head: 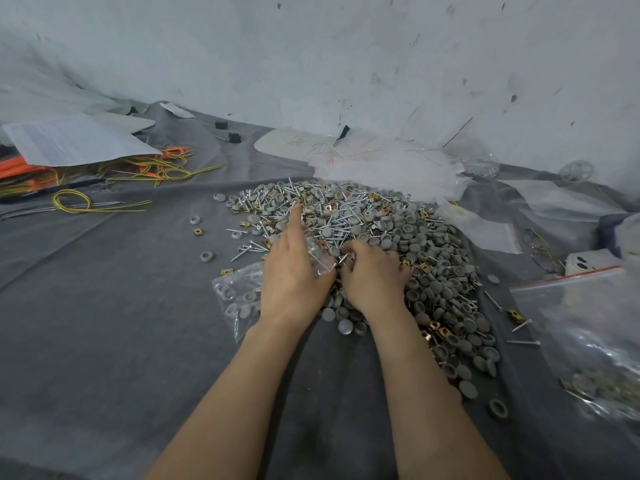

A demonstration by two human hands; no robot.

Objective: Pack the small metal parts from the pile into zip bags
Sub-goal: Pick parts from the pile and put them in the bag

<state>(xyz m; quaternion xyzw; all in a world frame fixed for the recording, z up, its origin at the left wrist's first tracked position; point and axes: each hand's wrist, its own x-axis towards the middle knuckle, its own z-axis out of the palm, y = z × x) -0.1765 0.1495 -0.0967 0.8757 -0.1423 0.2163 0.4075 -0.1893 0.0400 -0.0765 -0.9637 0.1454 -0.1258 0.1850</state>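
From the head camera, the packing looks barely dented. The pile [381,237] of screws, grey caps and brass clips is large and spreads across the grey cloth [121,306].

The left hand [294,271] pinches the clear mouth of a zip bag [235,289], its forefinger stretched out over the pile. That bag lies just beside the pile and holds only a few caps.

The right hand [374,271] is curled on the pile, gripping what seem to be screws [346,259] at the bag's mouth.

Filled bags [595,341] lie to the right, and a heap of empty bags [381,164] waits beyond the pile.
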